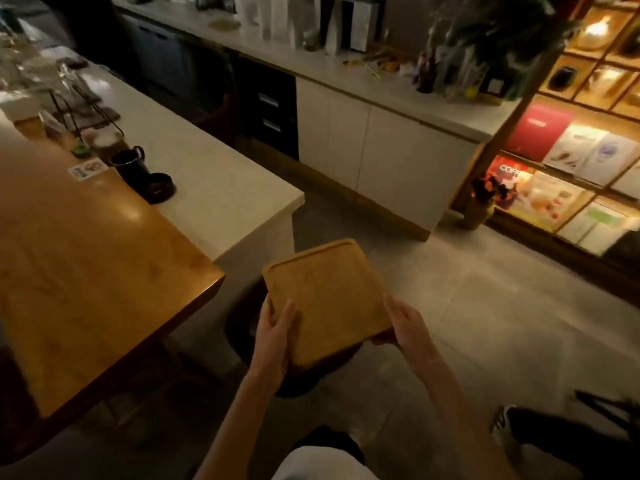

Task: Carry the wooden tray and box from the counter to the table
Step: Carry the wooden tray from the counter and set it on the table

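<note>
The only partly legible writing was on a lit package (510, 172) on the shelf unit (588, 140) at the far right, where white letters appeared to read "COFF"; the rest was cut off by blur. A small printed card (87, 169) lay on the worktop at left, its text too small to read.

The wooden tray (329, 299) was held in the air over the floor (467, 306), near the centre of the scene, just right of the wooden worktop (86, 271) and near the corner of the white worktop (221, 188). It was tilted, with its far edge raised.

The left hand (275, 336) closed on the tray's near left edge, thumb on the top face, fingers wrapped under the rim. The right hand (407, 323) closed on the near right corner, palm against the edge, fingertips hidden beneath the tray. Each grip was shut only as far as the tray's thickness.

No box could be made out. A dark round shape (249, 327) below the tray was mostly hidden. A dark mug (131, 164) and a dark round item (158, 188) stood on the white worktop. Items on the far worktop (346, 74) were blurred.
</note>
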`<state>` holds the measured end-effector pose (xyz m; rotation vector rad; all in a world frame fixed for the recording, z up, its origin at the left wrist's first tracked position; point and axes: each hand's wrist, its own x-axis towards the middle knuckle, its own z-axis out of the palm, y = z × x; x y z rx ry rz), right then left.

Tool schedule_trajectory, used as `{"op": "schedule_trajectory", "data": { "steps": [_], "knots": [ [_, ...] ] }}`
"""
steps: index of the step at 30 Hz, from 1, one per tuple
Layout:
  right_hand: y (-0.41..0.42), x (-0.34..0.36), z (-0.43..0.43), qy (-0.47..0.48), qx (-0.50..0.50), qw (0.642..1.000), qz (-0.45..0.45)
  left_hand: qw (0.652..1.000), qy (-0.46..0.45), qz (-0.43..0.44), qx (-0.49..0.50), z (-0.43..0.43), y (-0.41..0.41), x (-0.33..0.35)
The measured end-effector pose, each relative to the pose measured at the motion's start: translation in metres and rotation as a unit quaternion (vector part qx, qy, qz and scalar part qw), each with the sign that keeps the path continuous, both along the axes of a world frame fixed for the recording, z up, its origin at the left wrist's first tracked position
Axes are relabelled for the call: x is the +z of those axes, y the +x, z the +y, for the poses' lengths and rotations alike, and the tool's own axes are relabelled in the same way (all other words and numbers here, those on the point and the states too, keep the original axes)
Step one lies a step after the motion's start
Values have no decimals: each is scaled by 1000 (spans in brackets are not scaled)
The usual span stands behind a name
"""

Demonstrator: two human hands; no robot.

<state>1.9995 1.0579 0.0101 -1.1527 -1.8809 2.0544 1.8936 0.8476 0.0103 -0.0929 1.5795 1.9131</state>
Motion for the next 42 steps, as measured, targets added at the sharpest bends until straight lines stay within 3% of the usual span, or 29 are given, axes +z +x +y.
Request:
{"op": "schedule_trajectory", "data": {
  "steps": [4,8,14,17,23,32,42],
  "knots": [
    [-41,2,83,-16,32,999,-25,997,-51,18,52,86,-24,8],
    [-97,9,173,-27,127,991,-30,992,-63,23,111,164,-64,16],
    [-217,10,293,160,331,930,6,973,-53,24,225,277,-113,12],
    [-254,12,305,181,331,924,60,967,-50,40,247,300,-121,14],
    [-378,17,324,119,406,899,115,890,-119,67,436,352,-187,20],
    [-569,-6,299,103,547,823,115,789,-151,44,594,361,-323,-10],
    [-723,-18,216,42,778,624,60,610,-187,-42,769,363,-409,-12]
  ]
}}
